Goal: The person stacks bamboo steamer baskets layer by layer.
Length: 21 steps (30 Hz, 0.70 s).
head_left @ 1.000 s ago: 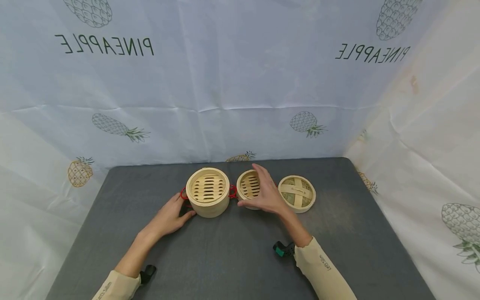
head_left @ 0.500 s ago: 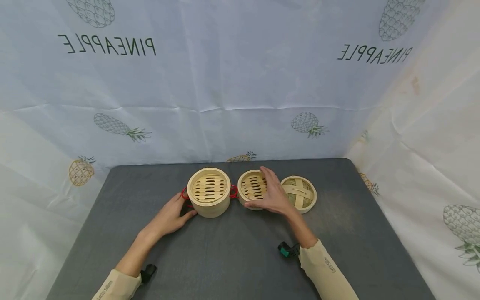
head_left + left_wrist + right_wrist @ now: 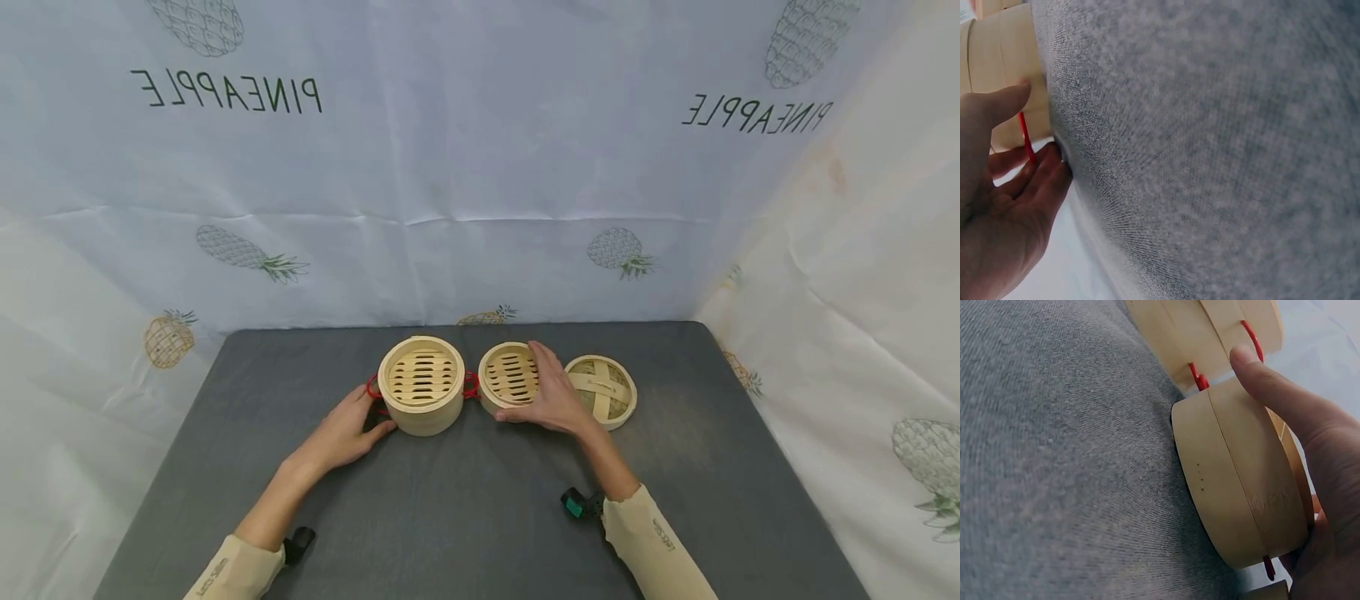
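Observation:
A stacked bamboo steamer (image 3: 426,417) with a slatted floor and red side handles stands at the table's back middle. My left hand (image 3: 339,433) holds its left side, thumb against the bamboo wall and bent fingers by the red handle (image 3: 1025,134). Just to the right stands a smaller-looking bamboo steamer basket (image 3: 507,377). My right hand (image 3: 553,400) spans the right part of that basket, thumb along the near side and fingers toward the back. In the right wrist view, the basket (image 3: 1241,481) sits low on the cloth, close to the taller stack.
A woven bamboo lid (image 3: 602,387) lies to the right of the smaller basket, partly behind my right hand. Dark grey cloth covers the table (image 3: 450,517). A pineapple-print curtain (image 3: 420,150) hangs along the back edge.
My right hand has shifted slightly right over the smaller basket, so more of its slats show. My left hand stays at the stack. The whole view has drifted a little.

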Available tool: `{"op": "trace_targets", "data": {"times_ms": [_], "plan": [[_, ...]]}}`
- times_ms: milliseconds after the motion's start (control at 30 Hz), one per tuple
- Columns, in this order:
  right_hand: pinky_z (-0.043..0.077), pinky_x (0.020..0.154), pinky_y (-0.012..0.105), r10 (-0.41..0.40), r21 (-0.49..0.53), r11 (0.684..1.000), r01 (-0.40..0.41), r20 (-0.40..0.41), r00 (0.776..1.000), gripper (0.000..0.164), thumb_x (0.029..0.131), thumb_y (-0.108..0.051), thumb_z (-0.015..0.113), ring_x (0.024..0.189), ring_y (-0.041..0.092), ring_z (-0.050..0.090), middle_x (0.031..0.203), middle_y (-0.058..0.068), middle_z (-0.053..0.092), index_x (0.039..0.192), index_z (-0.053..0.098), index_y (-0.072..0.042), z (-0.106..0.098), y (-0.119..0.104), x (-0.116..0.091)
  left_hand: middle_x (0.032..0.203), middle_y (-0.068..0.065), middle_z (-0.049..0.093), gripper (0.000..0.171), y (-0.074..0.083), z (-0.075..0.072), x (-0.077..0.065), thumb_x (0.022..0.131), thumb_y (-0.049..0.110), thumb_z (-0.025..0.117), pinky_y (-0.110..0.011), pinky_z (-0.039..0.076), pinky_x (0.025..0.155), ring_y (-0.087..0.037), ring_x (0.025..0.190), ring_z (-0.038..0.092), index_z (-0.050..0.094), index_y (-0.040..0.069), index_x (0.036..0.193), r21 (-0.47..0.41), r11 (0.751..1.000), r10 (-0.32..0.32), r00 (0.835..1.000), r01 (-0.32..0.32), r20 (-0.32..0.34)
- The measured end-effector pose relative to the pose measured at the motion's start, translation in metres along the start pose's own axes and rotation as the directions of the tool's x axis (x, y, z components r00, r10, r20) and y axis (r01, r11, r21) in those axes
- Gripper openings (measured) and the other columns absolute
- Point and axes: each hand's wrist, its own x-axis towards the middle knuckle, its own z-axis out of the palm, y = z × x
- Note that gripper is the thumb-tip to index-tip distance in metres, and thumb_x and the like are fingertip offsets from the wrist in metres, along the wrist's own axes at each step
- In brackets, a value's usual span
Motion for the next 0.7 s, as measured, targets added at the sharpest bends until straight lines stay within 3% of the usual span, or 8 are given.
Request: {"op": "trace_targets", "data": {"times_ms": [133, 267, 333, 467, 567, 700], "plan": [[0.034, 0.125, 0.074, 0.018, -0.01, 1.0, -0.018, -0.002, 1.0, 0.14, 0.068, -0.055, 0.099, 0.165, 0.048, 0.027, 0.179, 0.021, 0.021, 0.174, 0.02, -0.01, 0.002, 0.001, 0.0, 0.132, -0.02, 0.067, 0.072, -0.024, 0.015, 0.0, 0.099, 0.042, 0.081, -0.058, 0.059, 0.094, -0.038, 0.119, 0.069, 0.052, 0.008, 0.156, -0.005, 0.999, 0.039, 0.999, -0.039, -0.037], [0.036, 0.124, 0.073, 0.016, -0.021, 1.0, -0.016, -0.011, 1.0, 0.139, 0.068, -0.055, 0.099, 0.165, 0.048, 0.028, 0.179, 0.021, 0.023, 0.174, 0.021, -0.01, 0.003, 0.002, -0.001, 0.136, -0.02, 0.065, 0.074, -0.034, 0.022, 0.0, 0.099, 0.041, 0.081, -0.06, 0.058, 0.098, -0.038, 0.124, 0.068, 0.05, 0.007, 0.157, -0.001, 1.0, 0.007, 1.0, -0.007, -0.002], [0.037, 0.123, 0.073, 0.017, -0.018, 1.0, -0.017, -0.02, 1.0, 0.137, 0.069, -0.055, 0.099, 0.163, 0.048, 0.031, 0.178, 0.021, 0.024, 0.173, 0.022, -0.01, 0.004, 0.003, -0.001, 0.138, -0.022, 0.065, 0.074, -0.024, 0.015, 0.0, 0.099, 0.035, 0.082, -0.062, 0.057, 0.101, -0.04, 0.126, 0.067, 0.05, 0.005, 0.158, -0.006, 1.0, -0.02, 1.0, 0.02, 0.022], [0.04, 0.121, 0.072, 0.019, -0.009, 1.0, -0.019, -0.044, 0.999, 0.133, 0.07, -0.058, 0.097, 0.16, 0.048, 0.037, 0.176, 0.021, 0.029, 0.172, 0.026, -0.01, 0.006, 0.003, -0.002, 0.134, -0.026, 0.065, 0.072, -0.009, 0.006, -0.002, 0.101, 0.04, 0.079, -0.061, 0.058, 0.096, -0.043, 0.122, 0.067, 0.051, 0.002, 0.156, -0.008, 1.0, 0.01, 1.0, -0.01, -0.005], [0.041, 0.12, 0.072, 0.024, 0.011, 1.0, -0.023, -0.057, 0.998, 0.132, 0.07, -0.059, 0.096, 0.158, 0.049, 0.039, 0.175, 0.021, 0.029, 0.172, 0.027, -0.01, 0.007, 0.002, -0.003, 0.132, -0.025, 0.066, 0.07, -0.013, 0.009, -0.001, 0.102, 0.039, 0.078, -0.056, 0.06, 0.094, -0.039, 0.119, 0.068, 0.051, 0.004, 0.156, 0.004, 0.999, 0.046, 0.998, -0.046, -0.038], [0.042, 0.119, 0.072, 0.022, 0.013, 1.0, -0.021, -0.065, 0.998, 0.131, 0.071, -0.059, 0.095, 0.157, 0.048, 0.041, 0.175, 0.022, 0.03, 0.172, 0.028, -0.01, 0.007, 0.003, -0.003, 0.136, -0.027, 0.065, 0.07, -0.004, 0.003, -0.001, 0.1, 0.029, 0.08, -0.059, 0.059, 0.099, -0.041, 0.125, 0.068, 0.05, -0.001, 0.157, 0.004, 1.0, 0.008, 1.0, -0.008, -0.006]]}}
